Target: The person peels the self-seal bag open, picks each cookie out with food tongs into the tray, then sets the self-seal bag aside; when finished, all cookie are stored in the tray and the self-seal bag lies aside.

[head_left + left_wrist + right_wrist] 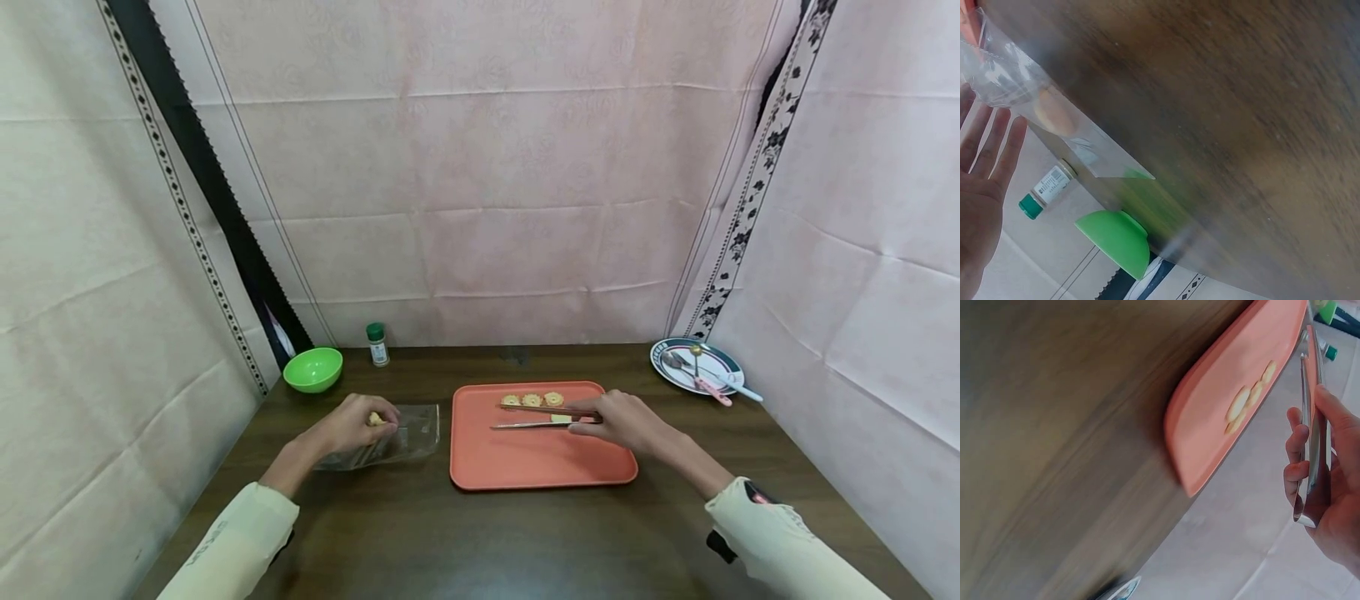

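My left hand (pixel 363 423) holds a clear plastic bag (pixel 420 433) left of the tray. A pale yellow biscuit-like piece (pixel 376 419) shows between thumb and fingers. The left wrist view shows the piece (pixel 1055 112) behind the clear film, beside extended fingers (pixel 999 140); the thumb is hidden there. My right hand (pixel 618 418) grips metal tongs (pixel 525 425) by their bend, over the coral tray (pixel 525 467). The tongs' arms stand apart, with the tips pointing left. On the tray, three round biscuit-like pieces (pixel 532 400) lie in a row, with another pale piece (pixel 560 417) partly behind the tongs.
A green bowl (pixel 313 370) and a small green-capped jar (pixel 378 345) stand at the back left. At the back right, a blue-rimmed plate (pixel 678 379) holds a spoon and other cutlery. Pale cloth walls (pixel 465 208) surround the wooden table (pixel 465 542).
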A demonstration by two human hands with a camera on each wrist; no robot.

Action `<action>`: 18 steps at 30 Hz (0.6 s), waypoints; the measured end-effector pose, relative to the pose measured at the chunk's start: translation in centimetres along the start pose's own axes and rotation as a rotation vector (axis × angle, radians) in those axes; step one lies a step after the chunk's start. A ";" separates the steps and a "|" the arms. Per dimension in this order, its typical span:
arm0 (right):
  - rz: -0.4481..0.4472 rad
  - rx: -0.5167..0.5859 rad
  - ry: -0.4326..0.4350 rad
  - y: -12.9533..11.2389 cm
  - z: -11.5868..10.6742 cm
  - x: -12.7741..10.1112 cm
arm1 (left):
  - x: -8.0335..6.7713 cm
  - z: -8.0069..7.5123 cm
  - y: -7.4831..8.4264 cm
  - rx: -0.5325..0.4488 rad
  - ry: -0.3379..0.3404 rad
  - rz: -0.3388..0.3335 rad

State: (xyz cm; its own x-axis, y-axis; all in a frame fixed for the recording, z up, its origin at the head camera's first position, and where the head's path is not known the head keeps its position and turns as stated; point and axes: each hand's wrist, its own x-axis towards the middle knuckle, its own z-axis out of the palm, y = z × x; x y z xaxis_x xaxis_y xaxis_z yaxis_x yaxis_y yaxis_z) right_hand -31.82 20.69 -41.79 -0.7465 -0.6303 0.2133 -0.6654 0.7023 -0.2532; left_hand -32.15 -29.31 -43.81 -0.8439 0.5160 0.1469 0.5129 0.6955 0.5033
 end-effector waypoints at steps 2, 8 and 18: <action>-0.022 -0.002 -0.001 -0.7 0.4 0.8 | 0.0 0.0 0.1 0.001 0.000 -0.001; -0.107 0.007 0.019 -2.7 1.5 2.8 | 0.0 -0.1 0.3 -0.020 -0.002 -0.017; -0.140 0.066 -0.034 -5.1 2.9 4.9 | -0.2 -0.1 0.5 -0.023 -0.005 -0.019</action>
State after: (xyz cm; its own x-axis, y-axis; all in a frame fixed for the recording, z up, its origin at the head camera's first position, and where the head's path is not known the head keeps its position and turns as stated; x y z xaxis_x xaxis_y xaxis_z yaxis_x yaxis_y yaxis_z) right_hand -32.08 13.02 -42.19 -0.6450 -0.7320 0.2194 -0.7599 0.5840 -0.2854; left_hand -31.74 -29.15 -43.54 -0.8527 0.5051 0.1332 0.4928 0.6934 0.5257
